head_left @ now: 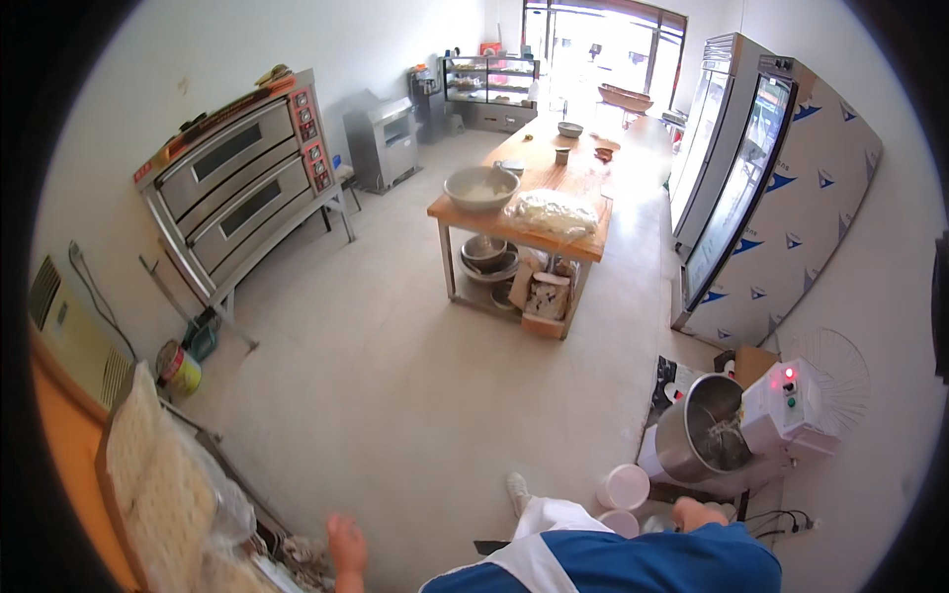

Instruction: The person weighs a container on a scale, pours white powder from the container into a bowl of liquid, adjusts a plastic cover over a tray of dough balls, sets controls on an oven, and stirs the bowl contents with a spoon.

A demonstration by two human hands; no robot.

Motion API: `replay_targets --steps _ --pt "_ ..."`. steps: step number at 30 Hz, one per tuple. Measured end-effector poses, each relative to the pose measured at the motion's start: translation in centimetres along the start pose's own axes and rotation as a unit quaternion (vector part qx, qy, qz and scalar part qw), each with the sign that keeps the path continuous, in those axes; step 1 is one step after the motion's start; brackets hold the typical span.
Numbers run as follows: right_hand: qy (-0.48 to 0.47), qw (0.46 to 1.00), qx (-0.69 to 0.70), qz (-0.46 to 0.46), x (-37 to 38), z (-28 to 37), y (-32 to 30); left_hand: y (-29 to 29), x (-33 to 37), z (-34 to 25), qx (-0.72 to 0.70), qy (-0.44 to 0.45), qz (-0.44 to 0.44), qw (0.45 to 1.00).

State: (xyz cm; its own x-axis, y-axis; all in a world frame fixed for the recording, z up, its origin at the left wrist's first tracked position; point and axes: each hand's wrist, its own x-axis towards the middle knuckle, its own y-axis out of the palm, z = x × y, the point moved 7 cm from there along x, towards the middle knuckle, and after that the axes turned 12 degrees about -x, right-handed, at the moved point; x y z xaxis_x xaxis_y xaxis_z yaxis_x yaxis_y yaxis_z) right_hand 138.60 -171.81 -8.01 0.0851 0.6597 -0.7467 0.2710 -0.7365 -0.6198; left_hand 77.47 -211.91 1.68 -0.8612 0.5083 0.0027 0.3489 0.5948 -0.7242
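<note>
I can't make out from up here whether the left hand [346,544] is gripping anything: it is a blur at the lower edge, fingers pointing up, beside a heap of crumpled cloth [301,555]. The right hand [698,514] sits beyond the blue sleeve [682,561], and I can't see its fingers well enough to say whether they hold something. Just to its left I find two pale tubs on the floor, the far tub [623,487] and the near tub [619,524], the near one partly hidden by the clothing. A white shoe [517,491] stands to the left of them.

Past the right hand I see the mixer [799,403], a red light glowing on its head, with its steel bowl [682,435] tilted toward the room. Out to the left of the left hand, a pale dimpled slab [153,474] leans near the wall, with clear plastic beside it.

Farther out I have the wooden table [556,175], carrying a wide bowl [481,198] at its near left corner and a plastic bag [556,211] of something pale next to it. A two-deck oven [247,173] stands along the left wall, a tall fridge [816,198] along the right, and a display case [491,87] near the bright doorway [603,54]
</note>
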Motion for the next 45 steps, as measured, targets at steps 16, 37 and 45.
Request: replay_targets --steps 16,37,45 --pt "-0.368 0.908 -0.083 -0.184 23.3 58.1 -40.1 10.3 19.5 17.3 0.036 -0.384 0.203 0.900" --pt "-0.242 0.970 0.029 0.005 36.4 84.1 -53.6 4.4 95.9 4.7 0.058 -0.071 0.232 0.968" --pt "-0.354 0.922 -0.087 -0.131 44.1 120.2 -74.1 -1.9 111.4 6.2 0.075 -0.181 0.204 0.959"
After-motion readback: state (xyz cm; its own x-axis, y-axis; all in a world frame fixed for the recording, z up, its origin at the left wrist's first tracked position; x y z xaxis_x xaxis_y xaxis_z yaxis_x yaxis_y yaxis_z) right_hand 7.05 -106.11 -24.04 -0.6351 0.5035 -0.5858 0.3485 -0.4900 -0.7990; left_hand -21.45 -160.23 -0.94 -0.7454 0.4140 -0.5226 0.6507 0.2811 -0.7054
